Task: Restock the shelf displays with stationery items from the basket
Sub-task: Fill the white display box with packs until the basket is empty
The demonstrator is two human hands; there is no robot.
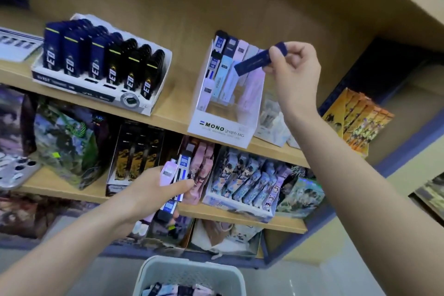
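Wooden shelves (pixel 168 113) run in tiers across a shop wall, crowded with display boxes of stationery. On the upper tier stands a white MONO display box (pixel 223 125), its slots partly filled with slim lead cases in pastel and dark colours. The right hand (pixel 294 67) pinches a dark blue lead case (pixel 255 61) by its upper end between thumb and curled fingers, holding it tilted just above the box's right-hand slots. The left hand (pixel 153 190) grips a small bundle of further cases (pixel 179 170), pink and blue-white, lower down in front of the middle shelf. A pale basket (pixel 189 274) with more stock sits below. The step in hand looks like slotting the blue case; that calls for righting it and lowering it into a free column.
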